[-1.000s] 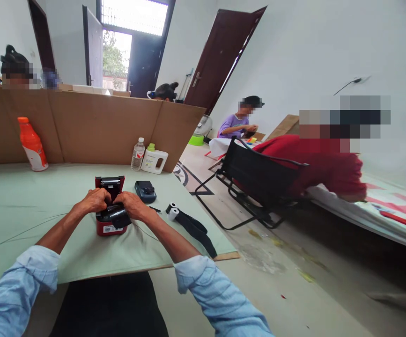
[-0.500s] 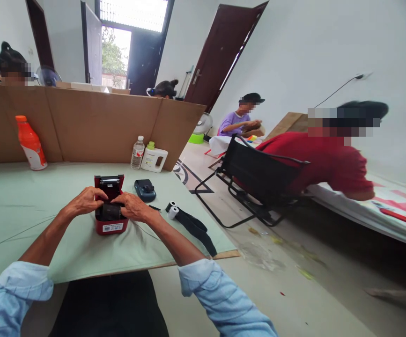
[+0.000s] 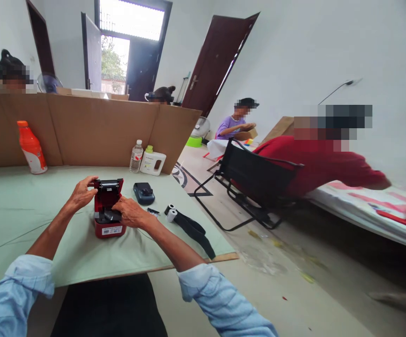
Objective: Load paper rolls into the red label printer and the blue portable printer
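A small red receipt printer (image 3: 110, 230) stands on the green-covered table, its lid (image 3: 108, 188) raised and a dark shiny piece (image 3: 111, 215) lying in its bay. My left hand (image 3: 82, 193) is closed on the upper left edge of the lid, thumb and fingers on either side. My right hand (image 3: 131, 211) is at the printer's right side with curled fingers reaching over the bay; the hand itself hides what the fingertips hold, if anything. To the right are a dark blue device (image 3: 144, 193), a small dark strip (image 3: 153, 212) and two small white-ended rolls (image 3: 171, 214).
Black straps (image 3: 195, 229) lie near the table's right edge. An orange bottle (image 3: 32, 147), a clear bottle (image 3: 136, 157) and a white jug (image 3: 152, 162) stand before a cardboard screen (image 3: 100, 126). A person in red (image 3: 315, 161) sits in a black chair (image 3: 255, 168); other people are beyond.
My left hand has left the dark piece in the bay and moved up to the lid's edge. My right hand has stayed at the bay, its fingers slightly lower and more curled.
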The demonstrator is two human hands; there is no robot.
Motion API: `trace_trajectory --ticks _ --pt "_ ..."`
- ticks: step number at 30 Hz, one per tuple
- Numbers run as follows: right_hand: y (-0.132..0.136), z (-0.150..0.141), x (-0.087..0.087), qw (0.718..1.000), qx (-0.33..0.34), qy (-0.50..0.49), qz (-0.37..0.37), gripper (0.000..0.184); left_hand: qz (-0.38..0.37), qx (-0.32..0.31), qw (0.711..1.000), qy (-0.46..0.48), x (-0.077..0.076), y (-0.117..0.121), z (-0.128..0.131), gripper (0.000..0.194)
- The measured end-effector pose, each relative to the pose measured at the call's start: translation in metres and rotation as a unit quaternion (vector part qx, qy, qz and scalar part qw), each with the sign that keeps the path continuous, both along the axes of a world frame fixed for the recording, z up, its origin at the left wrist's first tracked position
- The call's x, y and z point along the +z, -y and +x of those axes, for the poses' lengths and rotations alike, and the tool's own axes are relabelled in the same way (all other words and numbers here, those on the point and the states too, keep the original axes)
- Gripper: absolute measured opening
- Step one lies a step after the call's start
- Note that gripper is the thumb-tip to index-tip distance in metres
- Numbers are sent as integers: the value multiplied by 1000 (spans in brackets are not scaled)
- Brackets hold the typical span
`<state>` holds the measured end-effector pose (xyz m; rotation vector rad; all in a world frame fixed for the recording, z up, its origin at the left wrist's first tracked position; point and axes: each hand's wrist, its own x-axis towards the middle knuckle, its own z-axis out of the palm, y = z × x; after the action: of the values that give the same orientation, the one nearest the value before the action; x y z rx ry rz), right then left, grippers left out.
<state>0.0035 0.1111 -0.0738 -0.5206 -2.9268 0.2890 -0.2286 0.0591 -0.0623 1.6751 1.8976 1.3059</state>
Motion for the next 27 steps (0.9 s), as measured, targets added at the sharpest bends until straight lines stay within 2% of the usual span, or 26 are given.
trace_trajectory --ticks 5,11,14,20,27 --pt "3 -1 -1 1000 -6 21 11 41 7 4 1000 1 -1 5 -1 61" --pt "10 6 -4 1000 9 -19 2 39 3 -26 999 -25 2 18 1 45" --pt "14 8 0 1000 -6 -5 -18 41 -3 -30 999 -31 3 24 2 41" --pt "13 -3 12 997 -38 51 -52 22 -5 -35 999 -32 8 29 5 42" --pt "17 -5 20 996 -35 47 -68 21 -9 -45 998 -34 9 28 5 43"
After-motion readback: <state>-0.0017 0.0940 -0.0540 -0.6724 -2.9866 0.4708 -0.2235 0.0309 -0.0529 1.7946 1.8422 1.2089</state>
